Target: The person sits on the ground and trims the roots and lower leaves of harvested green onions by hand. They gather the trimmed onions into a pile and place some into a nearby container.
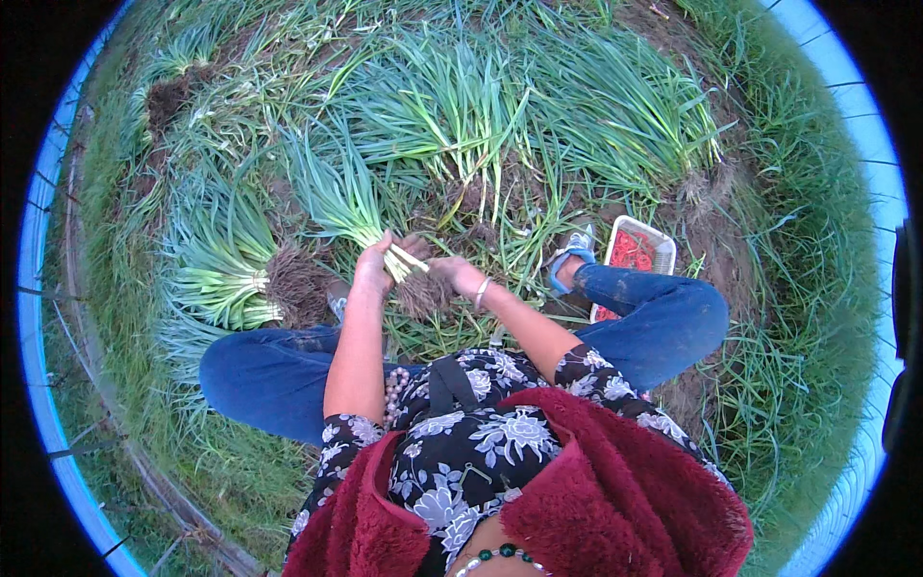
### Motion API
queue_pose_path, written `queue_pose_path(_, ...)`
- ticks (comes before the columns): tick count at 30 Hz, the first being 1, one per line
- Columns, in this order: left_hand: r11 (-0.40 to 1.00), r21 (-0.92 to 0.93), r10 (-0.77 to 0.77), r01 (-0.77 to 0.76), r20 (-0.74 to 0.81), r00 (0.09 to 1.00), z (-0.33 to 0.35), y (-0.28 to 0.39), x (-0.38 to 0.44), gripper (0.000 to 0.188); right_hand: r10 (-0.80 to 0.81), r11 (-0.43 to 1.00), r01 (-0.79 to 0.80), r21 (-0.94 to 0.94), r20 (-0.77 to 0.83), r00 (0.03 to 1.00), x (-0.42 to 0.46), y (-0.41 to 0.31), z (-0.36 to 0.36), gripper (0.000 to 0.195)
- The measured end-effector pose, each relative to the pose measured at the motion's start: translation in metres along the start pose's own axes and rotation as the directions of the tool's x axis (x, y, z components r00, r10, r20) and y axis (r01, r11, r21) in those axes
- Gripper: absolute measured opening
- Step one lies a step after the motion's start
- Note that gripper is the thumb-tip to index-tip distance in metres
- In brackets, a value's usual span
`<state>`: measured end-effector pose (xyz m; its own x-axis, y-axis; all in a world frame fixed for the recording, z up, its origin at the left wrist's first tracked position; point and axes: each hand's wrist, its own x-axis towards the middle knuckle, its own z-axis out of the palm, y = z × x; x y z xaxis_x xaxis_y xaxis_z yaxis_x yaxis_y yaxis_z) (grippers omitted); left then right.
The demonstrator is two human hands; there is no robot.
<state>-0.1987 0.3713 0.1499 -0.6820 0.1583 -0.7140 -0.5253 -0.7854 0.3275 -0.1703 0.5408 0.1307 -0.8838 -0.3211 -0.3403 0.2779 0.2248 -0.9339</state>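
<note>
My left hand (373, 265) is closed around the pale stems of a small bunch of leek-like green plants (346, 202). Its long leaves point up and left, away from me, and its brown, soil-covered roots (424, 294) hang toward my lap. My right hand (456, 274), with a bracelet at the wrist, is beside the stem bases and roots. Its fingers are partly blurred or hidden, and I cannot tell whether they grip anything. To the left, tied bundles of the same plants (231, 278) lie with matted roots facing my foot.
A white plastic basket (669, 252) holding red bands (631, 250) stands beside my right foot (577, 245). Loose plants (461, 108) lie ahead, with another pile (634, 108) at the far right. A rooted clump (167, 101) sits at the far left. My bent knees flank the work.
</note>
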Motion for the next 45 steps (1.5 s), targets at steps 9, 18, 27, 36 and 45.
queue_pose_path(9, 0.911, 0.184, 0.384, -0.370, -0.044, 0.922, -0.013, 0.071, -0.014, 0.028, 0.348, 0.508, -0.291, -0.811, -0.115, 0.930, -0.024, 0.014, -0.045, 0.056)
queue_pose_path(18, 0.931, 0.365, 0.016, -0.008, -0.019, 1.000, -0.004, -0.006, -0.007, 0.009, -0.344, 0.772, 0.228, -0.593, -0.089, 0.935, 0.054, -0.058, 0.004, 0.042)
queue_pose_path(27, 0.972, 0.092, 0.219, -0.216, -0.019, 0.976, -0.018, 0.053, -0.014, 0.016, 0.020, 0.836, -0.163, -0.525, -0.268, 0.963, 0.051, 0.019, -0.045, 0.035)
queue_pose_path(36, 0.974, 0.193, 0.155, -0.122, -0.165, 0.974, -0.004, 0.052, 0.011, 0.017, 0.043, 0.896, -0.297, -0.331, -0.600, 0.799, 0.101, 0.031, -0.107, 0.033)
queue_pose_path(45, 0.970, 0.236, 0.090, -0.052, -0.150, 0.985, -0.020, 0.039, 0.012, 0.016, -0.155, 0.958, -0.037, -0.285, -0.622, 0.768, 0.101, -0.061, -0.086, 0.025)
